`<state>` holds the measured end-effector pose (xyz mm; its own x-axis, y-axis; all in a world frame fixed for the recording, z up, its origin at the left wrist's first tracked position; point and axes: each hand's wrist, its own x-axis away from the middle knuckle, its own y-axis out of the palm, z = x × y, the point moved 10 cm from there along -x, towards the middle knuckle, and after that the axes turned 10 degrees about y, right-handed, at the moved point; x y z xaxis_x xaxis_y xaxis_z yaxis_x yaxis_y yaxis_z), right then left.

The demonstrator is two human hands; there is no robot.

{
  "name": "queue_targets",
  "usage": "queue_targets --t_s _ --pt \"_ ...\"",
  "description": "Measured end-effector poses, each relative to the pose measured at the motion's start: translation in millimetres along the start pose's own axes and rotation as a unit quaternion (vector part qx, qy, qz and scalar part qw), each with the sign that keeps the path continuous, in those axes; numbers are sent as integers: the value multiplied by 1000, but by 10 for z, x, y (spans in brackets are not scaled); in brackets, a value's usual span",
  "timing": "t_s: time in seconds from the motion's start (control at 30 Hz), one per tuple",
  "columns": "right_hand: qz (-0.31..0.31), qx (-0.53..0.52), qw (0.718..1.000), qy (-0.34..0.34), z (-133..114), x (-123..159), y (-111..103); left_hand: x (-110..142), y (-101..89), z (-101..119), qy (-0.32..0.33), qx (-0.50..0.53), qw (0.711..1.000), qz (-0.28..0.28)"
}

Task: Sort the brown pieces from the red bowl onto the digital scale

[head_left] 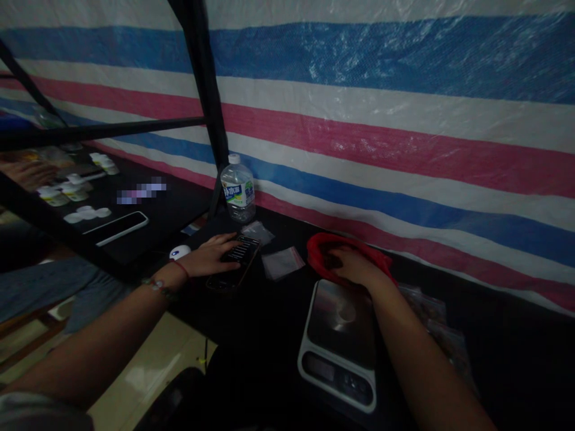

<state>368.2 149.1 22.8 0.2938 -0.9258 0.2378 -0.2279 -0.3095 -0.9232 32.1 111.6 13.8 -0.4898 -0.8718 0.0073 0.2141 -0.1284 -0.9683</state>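
My left hand (211,256) lies flat with fingers stretched out on a dark phone (236,262) on the black table (269,311). My right hand (353,267) is closed round the rim of a red bowl (327,248) that stands just beyond a digital kitchen scale (341,335). The scale's steel platform is bare. Two small clear zip bags (282,262) lie between the phone and the bowl.
A water bottle (238,190) stands at the back by a black pole (204,90). A white round object (179,252) sits by my left wrist. Further left lie another phone (121,227), white jars and lids (76,194). Plastic bags (431,317) lie right of the scale. A striped tarp (404,120) forms the wall.
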Motion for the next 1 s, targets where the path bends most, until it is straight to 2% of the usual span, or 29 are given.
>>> queue_targets --t_s 0.43,0.7,0.83,0.93,1.0 --pt "38 -9 999 8 156 -33 -24 -78 25 -11 -10 1 1000 -7" --pt "71 1 997 1 170 7 -155 74 -126 32 27 24 999 32" --pt "46 -31 998 9 196 50 -118 157 -100 9 41 23 999 17" --pt "19 -28 999 14 222 49 -8 127 -54 -21 35 15 999 3" --pt "22 -14 1000 11 230 40 28 78 -37 -37 27 9 1000 -2"
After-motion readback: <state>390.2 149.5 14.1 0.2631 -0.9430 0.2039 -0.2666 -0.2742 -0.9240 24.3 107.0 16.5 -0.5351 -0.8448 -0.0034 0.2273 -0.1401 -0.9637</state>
